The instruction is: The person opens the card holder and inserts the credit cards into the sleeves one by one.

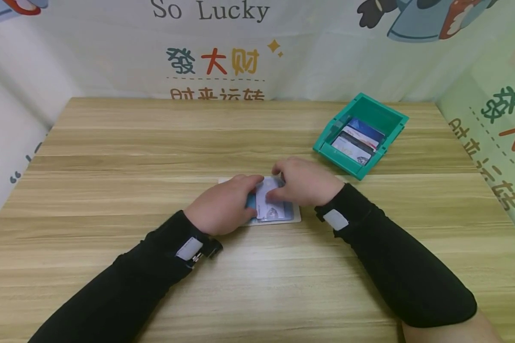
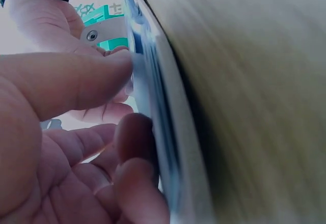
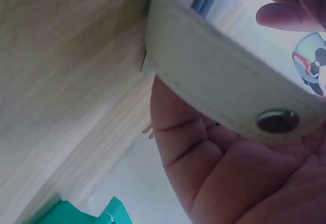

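Note:
On the table lies a pale card holder [image 1: 297, 217] with clear bluish sleeves, opened flat, and a white card [image 1: 263, 206] is on top of it. My left hand [image 1: 225, 204] holds the holder's sleeves from the left, thumb at the near side and fingers at the far side. From the right, my right hand [image 1: 309, 181] has its thumb over the card and its fingers curled by the far edge; its grip there is partly hidden. In the right wrist view the holder's strap [image 3: 214, 66], with a metal snap [image 3: 277, 121], crosses before the right palm.
A teal plastic box [image 1: 336, 163] stands at the back right, with several cards [image 1: 360, 136] inside. Printed white cloth [image 1: 304, 62] hangs behind the wooden table [image 1: 154, 143] and along both sides.

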The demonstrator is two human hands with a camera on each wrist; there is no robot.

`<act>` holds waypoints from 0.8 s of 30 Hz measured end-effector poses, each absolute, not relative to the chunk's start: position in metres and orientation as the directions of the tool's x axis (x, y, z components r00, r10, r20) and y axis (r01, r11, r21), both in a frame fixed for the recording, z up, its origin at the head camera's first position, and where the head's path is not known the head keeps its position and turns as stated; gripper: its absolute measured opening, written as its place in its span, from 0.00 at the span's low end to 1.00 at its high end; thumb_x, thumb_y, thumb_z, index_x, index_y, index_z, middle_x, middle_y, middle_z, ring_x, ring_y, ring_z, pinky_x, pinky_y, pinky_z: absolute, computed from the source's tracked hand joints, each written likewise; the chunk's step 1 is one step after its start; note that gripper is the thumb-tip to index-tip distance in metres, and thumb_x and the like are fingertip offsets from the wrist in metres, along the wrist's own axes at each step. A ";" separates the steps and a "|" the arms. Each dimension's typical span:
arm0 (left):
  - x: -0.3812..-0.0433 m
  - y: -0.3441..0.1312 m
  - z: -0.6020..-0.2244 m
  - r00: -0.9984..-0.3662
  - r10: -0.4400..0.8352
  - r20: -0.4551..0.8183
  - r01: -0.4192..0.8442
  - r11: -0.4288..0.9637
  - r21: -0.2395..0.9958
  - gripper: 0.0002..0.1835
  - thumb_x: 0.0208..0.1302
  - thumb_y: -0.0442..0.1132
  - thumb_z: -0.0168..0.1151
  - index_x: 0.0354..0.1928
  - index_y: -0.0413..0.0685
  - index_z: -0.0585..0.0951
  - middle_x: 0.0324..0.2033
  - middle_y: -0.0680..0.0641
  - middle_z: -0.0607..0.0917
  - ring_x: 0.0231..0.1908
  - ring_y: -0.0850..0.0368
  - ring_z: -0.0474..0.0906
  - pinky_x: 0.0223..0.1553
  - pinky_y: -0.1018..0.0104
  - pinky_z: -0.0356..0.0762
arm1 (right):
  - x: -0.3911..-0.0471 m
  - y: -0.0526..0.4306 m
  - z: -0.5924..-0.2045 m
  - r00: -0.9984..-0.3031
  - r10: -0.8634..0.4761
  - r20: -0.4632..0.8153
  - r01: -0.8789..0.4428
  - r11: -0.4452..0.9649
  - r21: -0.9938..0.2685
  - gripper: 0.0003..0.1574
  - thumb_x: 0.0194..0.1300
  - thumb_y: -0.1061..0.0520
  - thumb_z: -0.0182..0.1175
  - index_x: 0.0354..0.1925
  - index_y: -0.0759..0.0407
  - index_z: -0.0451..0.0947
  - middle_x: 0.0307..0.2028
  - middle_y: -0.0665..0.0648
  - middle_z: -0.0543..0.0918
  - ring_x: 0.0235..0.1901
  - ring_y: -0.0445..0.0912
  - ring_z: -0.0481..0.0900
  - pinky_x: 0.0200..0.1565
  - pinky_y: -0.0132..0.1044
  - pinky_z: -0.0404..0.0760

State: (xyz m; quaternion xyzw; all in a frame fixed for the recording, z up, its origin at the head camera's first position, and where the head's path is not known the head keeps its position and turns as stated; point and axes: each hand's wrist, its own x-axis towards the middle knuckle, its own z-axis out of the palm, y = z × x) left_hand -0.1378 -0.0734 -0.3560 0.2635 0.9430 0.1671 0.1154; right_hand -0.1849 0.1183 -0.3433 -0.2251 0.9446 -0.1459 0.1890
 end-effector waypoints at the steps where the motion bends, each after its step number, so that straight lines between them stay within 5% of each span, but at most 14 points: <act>1: -0.138 -0.074 -0.356 -0.833 0.537 -0.131 0.459 0.805 0.376 0.35 0.61 0.45 0.62 0.68 0.46 0.61 0.58 0.45 0.72 0.55 0.57 0.67 0.55 0.56 0.69 | -0.185 0.118 -0.343 -0.827 -0.480 -0.294 -0.365 0.855 -0.368 0.34 0.57 0.39 0.64 0.54 0.58 0.72 0.40 0.54 0.77 0.35 0.47 0.73 0.39 0.40 0.76; 24: -0.137 -0.073 -0.355 -0.824 0.553 -0.127 0.471 0.791 0.390 0.38 0.57 0.44 0.64 0.68 0.47 0.61 0.56 0.47 0.73 0.46 0.60 0.70 0.49 0.58 0.73 | -0.188 0.120 -0.343 -0.854 -0.400 -0.332 -0.218 0.855 -0.470 0.30 0.63 0.44 0.60 0.57 0.58 0.69 0.44 0.57 0.77 0.37 0.48 0.73 0.38 0.40 0.79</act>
